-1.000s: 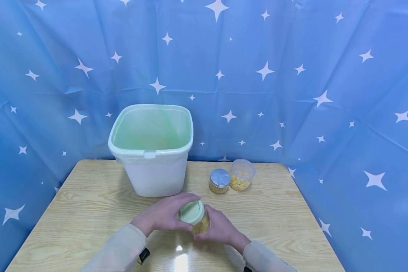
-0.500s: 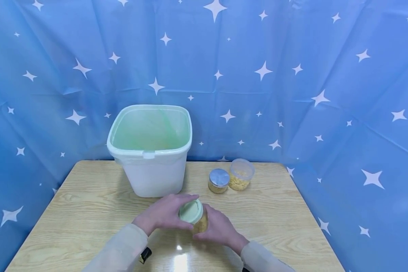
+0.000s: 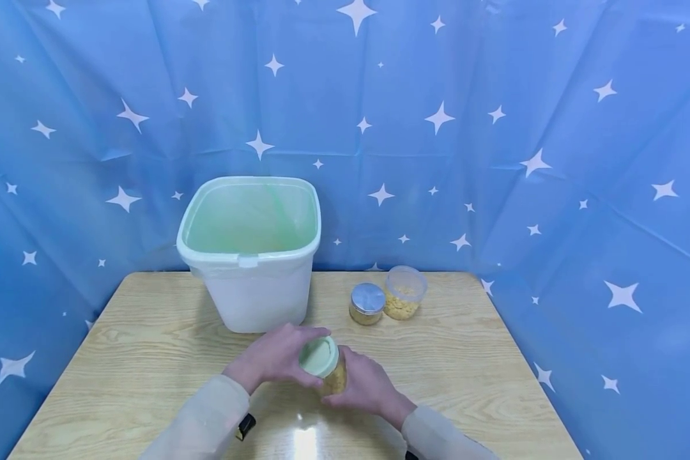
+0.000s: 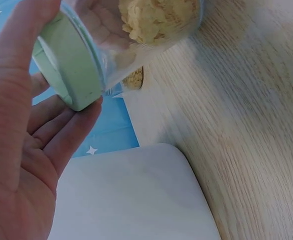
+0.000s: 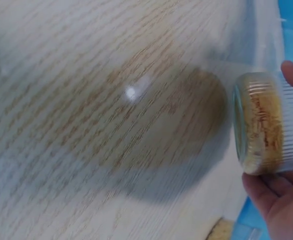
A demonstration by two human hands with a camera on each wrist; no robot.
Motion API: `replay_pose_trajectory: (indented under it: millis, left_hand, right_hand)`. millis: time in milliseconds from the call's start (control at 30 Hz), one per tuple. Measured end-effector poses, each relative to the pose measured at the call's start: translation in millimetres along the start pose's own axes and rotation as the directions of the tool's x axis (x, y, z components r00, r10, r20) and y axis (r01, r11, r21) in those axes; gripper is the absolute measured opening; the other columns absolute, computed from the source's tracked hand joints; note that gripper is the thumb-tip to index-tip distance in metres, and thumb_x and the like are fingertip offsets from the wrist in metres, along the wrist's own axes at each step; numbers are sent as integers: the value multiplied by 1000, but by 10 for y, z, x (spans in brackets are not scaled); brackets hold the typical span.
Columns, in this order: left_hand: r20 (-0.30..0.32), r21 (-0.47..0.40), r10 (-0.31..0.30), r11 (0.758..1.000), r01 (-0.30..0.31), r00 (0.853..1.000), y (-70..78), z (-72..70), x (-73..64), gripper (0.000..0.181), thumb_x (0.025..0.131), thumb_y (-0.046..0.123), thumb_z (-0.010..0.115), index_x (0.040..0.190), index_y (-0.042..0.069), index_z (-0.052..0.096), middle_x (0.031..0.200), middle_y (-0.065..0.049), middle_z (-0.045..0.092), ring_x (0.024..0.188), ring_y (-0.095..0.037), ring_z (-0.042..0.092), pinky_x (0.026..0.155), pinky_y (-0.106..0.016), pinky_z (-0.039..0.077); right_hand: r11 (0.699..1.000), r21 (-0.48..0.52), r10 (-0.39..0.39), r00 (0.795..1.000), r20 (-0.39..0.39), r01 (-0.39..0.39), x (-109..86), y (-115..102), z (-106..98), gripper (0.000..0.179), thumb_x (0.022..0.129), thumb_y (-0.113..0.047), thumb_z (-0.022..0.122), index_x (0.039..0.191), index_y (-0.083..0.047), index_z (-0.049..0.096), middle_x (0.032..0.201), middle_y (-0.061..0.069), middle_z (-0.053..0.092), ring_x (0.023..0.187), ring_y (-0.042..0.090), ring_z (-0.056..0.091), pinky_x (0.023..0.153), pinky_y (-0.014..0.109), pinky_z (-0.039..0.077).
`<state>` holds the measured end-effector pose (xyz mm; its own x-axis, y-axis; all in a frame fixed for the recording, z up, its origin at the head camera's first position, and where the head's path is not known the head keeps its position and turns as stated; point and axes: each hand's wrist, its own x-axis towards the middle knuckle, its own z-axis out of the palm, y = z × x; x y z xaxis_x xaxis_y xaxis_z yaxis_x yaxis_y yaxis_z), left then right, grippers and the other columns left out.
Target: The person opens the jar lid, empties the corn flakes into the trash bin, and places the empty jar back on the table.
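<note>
A clear ribbed jar (image 3: 335,381) with a pale green lid (image 3: 319,356) is held in front of me, tilted so its lid leans up and to the left. The fingers and thumb of my left hand (image 3: 276,356) curl round the lid's edge. My right hand (image 3: 370,386) grips the jar's side lower down. In the left wrist view, pale yellow crumbly flakes show inside behind the glass, near the base. The right wrist view has the jar's base (image 5: 240,125) facing left, over the wooden table, with fingertips at its underside.
A large white bucket (image 3: 253,294) with a greenish inside stands behind my left hand. Back right on the wooden table (image 3: 448,358) are a small silver-lidded jar (image 3: 367,299) and a clear open tub of yellow flakes (image 3: 401,308). A blue starry curtain (image 3: 494,211) surrounds the table.
The head view shifts slightly, so everything drifts a little left. Both hands keep the same hold on the jar and its lid.
</note>
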<state>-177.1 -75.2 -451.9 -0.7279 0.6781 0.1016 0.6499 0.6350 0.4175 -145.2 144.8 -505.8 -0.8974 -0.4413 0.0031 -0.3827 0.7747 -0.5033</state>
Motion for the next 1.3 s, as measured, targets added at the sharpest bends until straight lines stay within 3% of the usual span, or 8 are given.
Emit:
replay_pose_trajectory:
  millis: [333,600,700,800,867,1033,1200,1300]
  left_hand:
    - [-48,-69,-109,992,106,993,-4,5,48,78,64,58,83,126,15,63,98,3,72,77,-3,61,68,-18,49]
    - [-41,6,-304,952,305,952,154,1,85,99,65,80,68,129,5,58,86,-3,65,68,-13,56,57,-26,47]
    - [-15,-32,-291,956,291,957,159,-3,53,108,64,82,66,143,10,46,122,-11,64,100,-24,64,81,-38,56]
    - [21,-118,-212,970,213,977,113,-15,6,107,66,65,78,152,22,33,156,-9,38,137,-30,45,110,-49,42]
    - [45,-164,-146,975,152,988,71,-25,-23,105,66,43,87,153,31,29,161,-4,28,144,-30,35,114,-52,36]
    - [76,-139,-35,989,45,997,12,-44,-65,99,66,15,88,149,34,38,155,1,39,139,-28,44,110,-51,41]
    - [35,-83,-79,993,81,996,27,-56,-64,92,66,40,87,146,27,44,141,0,56,124,-22,56,102,-45,48]
    - [-7,-36,-141,989,141,990,48,-54,-46,90,65,59,82,141,21,50,125,0,65,105,-16,63,87,-35,54]
  right_hand:
    - [997,-76,24,998,-66,-29,45,-12,19,88,62,-54,85,130,-8,53,105,1,69,83,10,65,66,22,51]
    - [992,-70,100,994,-43,-103,85,-9,-20,88,62,-57,83,130,-11,52,101,-4,67,78,4,60,64,19,49]
    - [992,-56,107,994,-37,-109,89,-2,-39,88,62,-57,84,130,-11,52,102,-3,67,79,5,60,64,20,49]
    - [994,-41,101,994,-39,-103,84,6,-47,89,61,-55,85,131,-12,51,105,-3,67,82,6,62,66,22,51]
    - [995,-33,97,995,-38,-98,79,9,-50,90,61,-54,85,131,-12,51,105,-3,67,84,8,63,67,23,51]
    - [995,-45,88,996,-25,-89,66,23,-32,89,60,-55,86,130,-13,51,102,-5,66,83,7,61,66,24,50]
    - [995,-54,82,996,-28,-84,63,22,-18,89,60,-55,86,130,-13,51,102,-6,66,81,5,60,66,23,50]
    - [995,-54,82,996,-35,-84,74,14,-32,89,60,-54,86,131,-12,51,103,-5,65,82,6,60,66,23,50]
